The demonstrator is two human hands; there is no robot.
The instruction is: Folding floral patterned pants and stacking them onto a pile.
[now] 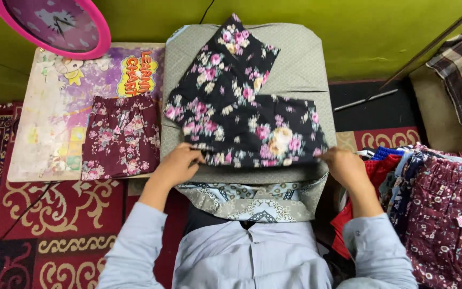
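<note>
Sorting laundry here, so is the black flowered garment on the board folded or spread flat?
Partly folded: the black flowered garment has one leg angled up, and both hands, left hand and right hand, pinch its lower edge.

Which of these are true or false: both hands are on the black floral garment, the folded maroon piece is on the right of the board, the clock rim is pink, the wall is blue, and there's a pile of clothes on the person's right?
1. Both hands grip the black floral garment. True: the left hand and right hand each hold its near edge.
2. The folded maroon garment lies right of the padded board. False: it lies to the left, on a printed chart.
3. The clock has a pink rim. True.
4. The wall is blue. False: it is green.
5. A pile of clothes sits on the person's right. True.
</note>
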